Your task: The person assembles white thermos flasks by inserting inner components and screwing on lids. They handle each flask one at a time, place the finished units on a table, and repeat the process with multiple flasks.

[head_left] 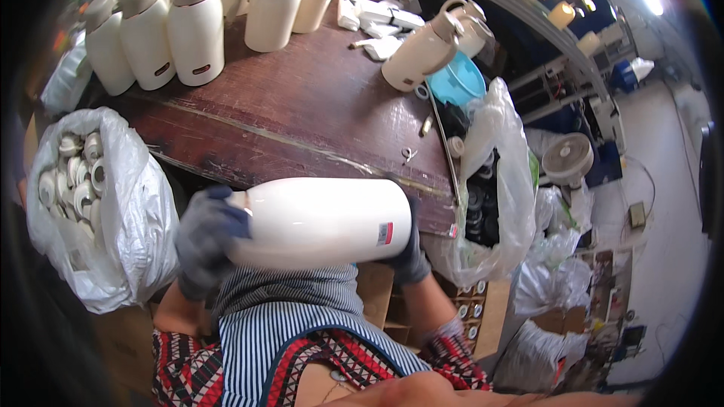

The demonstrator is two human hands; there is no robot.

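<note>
Flask [324,222], glossy white, cylindrical, lay between our grey-gloved left hand [207,234] and right hand [411,252], both curled round its ends, a dark-red wooden worktop [302,98] beyond them.

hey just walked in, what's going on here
A person in gloves is holding a white flask on its side in front of the table. The right hand grips one end; the left hand is at the other, too blurred to tell its grip. Other flasks with lids and handles stand on the table. A bag of pale parts sits on the left, and a bag with dark parts on the right.
</note>
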